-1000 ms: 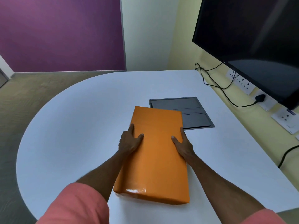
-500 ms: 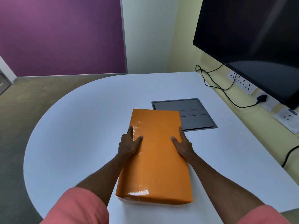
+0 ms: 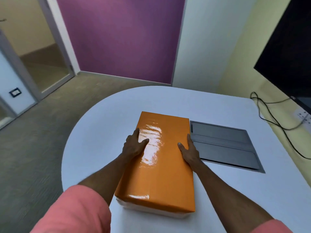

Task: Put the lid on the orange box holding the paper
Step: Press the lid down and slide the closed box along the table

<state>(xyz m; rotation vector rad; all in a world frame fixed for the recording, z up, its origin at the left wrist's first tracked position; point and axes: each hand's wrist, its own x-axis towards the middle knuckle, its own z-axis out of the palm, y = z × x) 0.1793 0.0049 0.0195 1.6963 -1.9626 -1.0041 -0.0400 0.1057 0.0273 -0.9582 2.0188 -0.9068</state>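
Lid: the glossy orange lid (image 3: 161, 162) already covers the box on the white table (image 3: 94, 135); only a pale strip of the box (image 3: 151, 213) shows under its near edge.
Location: the box sits near the middle of the table, its far right corner just beside the grey floor-box panel (image 3: 223, 145) set into the tabletop.
Left hand: your left hand (image 3: 133, 147) clasps the lid's left edge, thumb on top and fingers folded down the side, closed against the lid.
Right hand: your right hand (image 3: 189, 149) mirrors it on the right edge, thumb on top, fingers out of sight down the far side, also closed against the lid.
Step in hand: seating the lid, which I judge nearly finished.
How to do it well: press down evenly with both hands (not 1 side first), so the lid slides straight and does not jam on a corner.
Check: the pale strip at the near end suggests the lid may not be fully down there; slide your palms toward you and press that end too.
Risk: the wrap looks slick, so keep your thumbs flat rather than pinching.
Paper: hidden under the lid, so you cannot confirm it lies flat.
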